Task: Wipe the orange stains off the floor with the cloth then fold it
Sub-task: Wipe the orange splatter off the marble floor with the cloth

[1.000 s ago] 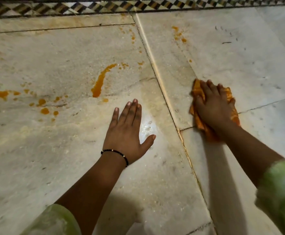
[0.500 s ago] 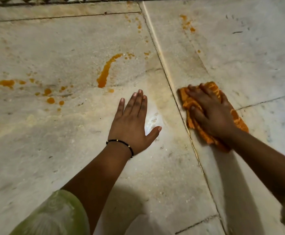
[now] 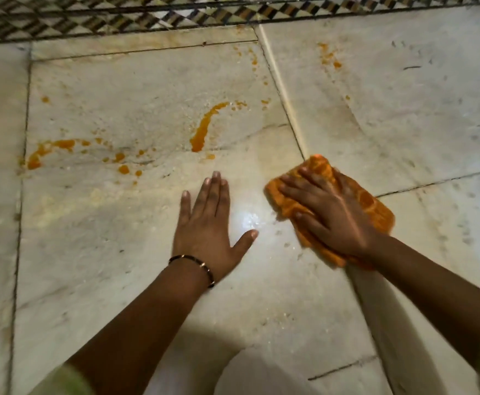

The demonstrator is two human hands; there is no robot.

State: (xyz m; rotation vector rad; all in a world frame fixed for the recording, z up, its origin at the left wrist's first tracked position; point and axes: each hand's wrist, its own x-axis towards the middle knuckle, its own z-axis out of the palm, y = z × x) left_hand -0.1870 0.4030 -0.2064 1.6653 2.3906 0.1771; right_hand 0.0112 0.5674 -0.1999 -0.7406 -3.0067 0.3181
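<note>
The left hand (image 3: pixel 207 226) lies flat on the pale marble floor (image 3: pixel 119 252), palm down, fingers straight and close together pointing away from the person, thumb spread out to the right. It holds nothing. A thin dark bracelet (image 3: pixel 197 266) circles its wrist, and the forearm runs back toward the lower left, where a light green sleeve (image 3: pixel 62 380) begins.

The right hand (image 3: pixel 332 212) presses down on the orange cloth (image 3: pixel 375 212) — fingers splayed and stretched toward the upper left, palm spread over the bunched fabric rather than closed around it. The cloth sits on the floor just right of the left hand's thumb, at the seam between two slabs, with its edges showing around the hand on the far and right sides. The right forearm angles in from the lower right.

Orange stains lie beyond the left hand — a long curved streak (image 3: pixel 204 126), and a scatter of drops and smears (image 3: pixel 62 146) further left. Smaller specks (image 3: pixel 328 57) sit near the patterned border (image 3: pixel 147 21) at the far edge.
</note>
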